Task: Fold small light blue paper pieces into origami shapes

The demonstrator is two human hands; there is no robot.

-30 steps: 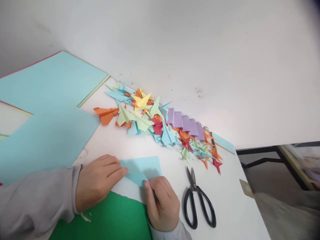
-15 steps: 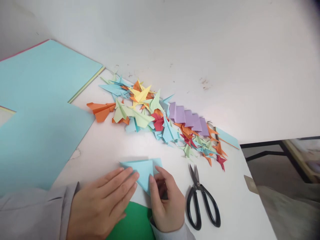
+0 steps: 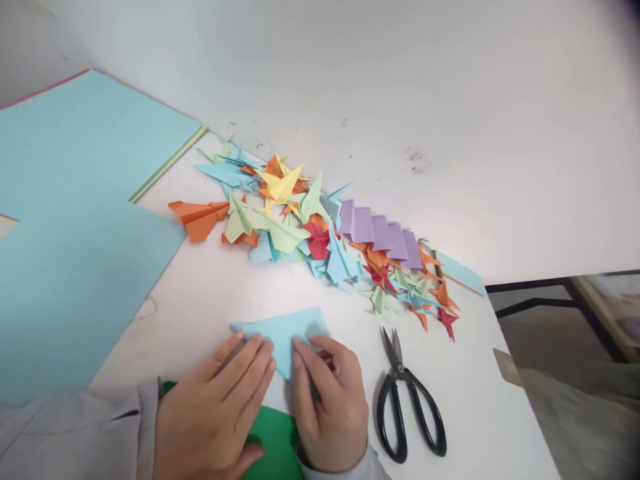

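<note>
A folded piece of light blue paper (image 3: 283,331) lies on the table near its front, with a point toward the left. My left hand (image 3: 215,403) rests on its left part, fingers stretched out flat and fingertips on the paper. At the paper's right side my right hand (image 3: 333,400) is closed, thumb and forefinger pinching a layer of it; the other fingers are curled and partly hidden. Beneath both hands shows a green sheet (image 3: 275,437), mostly covered. Black-handled scissors (image 3: 400,377) lie just right of my right hand, blades slightly apart and pointing away.
A long pile of folded paper planes (image 3: 290,233) in several colours stretches across the table behind the hands. A pleated purple paper strip (image 3: 381,235) lies on its right part. Large light blue sheets (image 3: 100,167) cover the left. The table's edge (image 3: 520,393) runs along the right.
My right thumb and forefinger have shifted a little left over the paper, and its upper right corner now lies flatter and more exposed. My left hand stays flat on the paper.
</note>
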